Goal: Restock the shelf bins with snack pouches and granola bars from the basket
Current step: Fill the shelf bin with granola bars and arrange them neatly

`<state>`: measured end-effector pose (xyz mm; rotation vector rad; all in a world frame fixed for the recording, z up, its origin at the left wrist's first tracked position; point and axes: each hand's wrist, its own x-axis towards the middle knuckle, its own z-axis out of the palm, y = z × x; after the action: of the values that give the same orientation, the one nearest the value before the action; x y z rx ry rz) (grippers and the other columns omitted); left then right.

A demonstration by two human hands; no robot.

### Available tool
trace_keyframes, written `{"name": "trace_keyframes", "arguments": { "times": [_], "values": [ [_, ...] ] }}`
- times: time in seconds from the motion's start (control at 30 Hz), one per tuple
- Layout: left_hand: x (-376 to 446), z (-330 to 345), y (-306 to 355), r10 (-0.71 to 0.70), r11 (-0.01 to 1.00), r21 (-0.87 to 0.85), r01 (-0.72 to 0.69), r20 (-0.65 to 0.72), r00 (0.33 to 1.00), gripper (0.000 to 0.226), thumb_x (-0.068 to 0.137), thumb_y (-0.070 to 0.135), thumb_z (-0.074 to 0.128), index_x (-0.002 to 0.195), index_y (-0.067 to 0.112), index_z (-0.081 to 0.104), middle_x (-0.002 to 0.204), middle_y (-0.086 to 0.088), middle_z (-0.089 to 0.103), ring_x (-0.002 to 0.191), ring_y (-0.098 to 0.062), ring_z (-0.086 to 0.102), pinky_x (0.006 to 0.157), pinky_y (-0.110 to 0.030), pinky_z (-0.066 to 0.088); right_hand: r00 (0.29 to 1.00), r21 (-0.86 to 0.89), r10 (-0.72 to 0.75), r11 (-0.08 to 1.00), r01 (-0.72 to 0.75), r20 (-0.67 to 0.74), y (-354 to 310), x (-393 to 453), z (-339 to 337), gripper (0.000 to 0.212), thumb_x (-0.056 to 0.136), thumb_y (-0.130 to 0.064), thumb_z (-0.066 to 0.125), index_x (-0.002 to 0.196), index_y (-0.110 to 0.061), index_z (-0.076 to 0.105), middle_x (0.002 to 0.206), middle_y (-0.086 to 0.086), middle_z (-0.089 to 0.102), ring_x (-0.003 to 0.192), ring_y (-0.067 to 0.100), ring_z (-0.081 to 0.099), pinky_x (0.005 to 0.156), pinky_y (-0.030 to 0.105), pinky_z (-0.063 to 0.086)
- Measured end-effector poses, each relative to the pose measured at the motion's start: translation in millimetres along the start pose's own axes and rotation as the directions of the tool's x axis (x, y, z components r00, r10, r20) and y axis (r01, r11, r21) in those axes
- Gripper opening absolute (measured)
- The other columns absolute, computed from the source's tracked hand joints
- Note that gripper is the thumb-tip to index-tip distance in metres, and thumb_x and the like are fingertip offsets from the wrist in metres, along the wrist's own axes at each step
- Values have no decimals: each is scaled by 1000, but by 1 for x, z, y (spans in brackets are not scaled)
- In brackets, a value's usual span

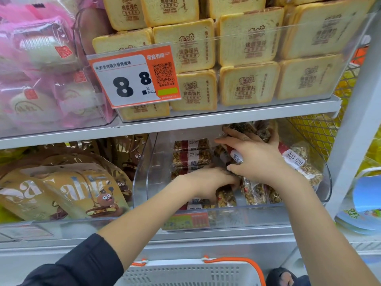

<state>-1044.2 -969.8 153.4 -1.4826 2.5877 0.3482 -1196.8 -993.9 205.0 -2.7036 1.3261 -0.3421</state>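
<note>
While both hands reach into the bin [321,182], fingers [231,141] clutch granola bars [254,193] — left [208,183], right [255,157].

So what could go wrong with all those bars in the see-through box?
The right hand holds several granola bars at once, so one might slip out. The left hand is pushing among bars low in the clear bin, which might knock over the neat stack behind it.

Both arms extended; left grip [208,183] and right grip [252,153] curled, clutching.
</note>
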Motion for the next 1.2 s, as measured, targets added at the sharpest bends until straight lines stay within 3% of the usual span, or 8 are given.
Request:
{"name": "trace_keyframes", "arguments": {
  "times": [0.07,0.17,0.3,0.47,0.6,0.83,1.0,1.2],
  "values": [
    [0,-1,0,-16,999,27,17,-60,998,58,70,1,65,124,13,51,119,-9,55,104,-27,49,72,-30,40,1000,2,-2,1000,2,3,0,0,-1,65,82,-39,60,136,-57,29,156,-23,12,141,11,22,108,66,-7],
    [-5,-2,-4,-37,999,2,38,-190,981,67,69,12,73,130,19,47,123,-6,55,112,-25,45,85,-39,46,1000,53,13,998,-14,13,3,1,-3,57,86,-46,58,135,-57,32,156,-24,14,141,11,23,108,64,-8],
    [-36,-12,-18,-178,969,-223,102,-352,919,49,69,29,78,109,22,51,104,2,58,99,-18,49,81,-38,47,999,62,18,998,-19,27,0,2,-1,50,88,-40,55,132,-56,37,153,-26,20,139,11,28,108,63,-9],
    [-56,-27,-22,-407,853,-385,353,-67,911,27,88,30,57,111,18,52,90,6,56,82,-14,54,64,-26,42,1000,50,26,998,-26,5,-3,2,3,51,89,-29,53,129,-56,41,153,-27,20,139,11,27,108,64,-10],
    [-42,-36,-37,-441,853,-242,462,141,887,39,97,26,47,131,9,51,124,-6,57,104,-21,54,79,-28,41,999,61,30,998,-31,10,-2,1,2,49,89,-29,53,129,-56,41,152,-28,20,139,12,28,108,63,-12],
    [-38,-30,-46,-532,847,-71,527,-113,839,40,91,20,60,131,21,53,130,-6,55,108,-24,56,87,-36,51,1000,81,18,997,-20,20,0,0,0,50,89,-31,54,129,-57,40,153,-28,18,140,11,27,109,61,-12],
    [-49,-15,-42,-478,865,155,478,-40,878,74,80,25,71,144,28,33,138,-5,47,117,-24,52,88,-36,50,1000,91,19,996,-20,21,0,0,1,49,89,-32,54,128,-59,40,152,-29,18,139,9,27,109,62,-11],
    [-55,-25,-28,-480,852,-278,444,-76,874,70,83,36,66,143,29,31,117,-2,58,83,-12,52,67,-23,44,999,84,14,996,-18,44,0,-1,-2,50,89,-34,54,129,-59,38,152,-29,17,139,10,27,109,61,-10]
  ]
}}
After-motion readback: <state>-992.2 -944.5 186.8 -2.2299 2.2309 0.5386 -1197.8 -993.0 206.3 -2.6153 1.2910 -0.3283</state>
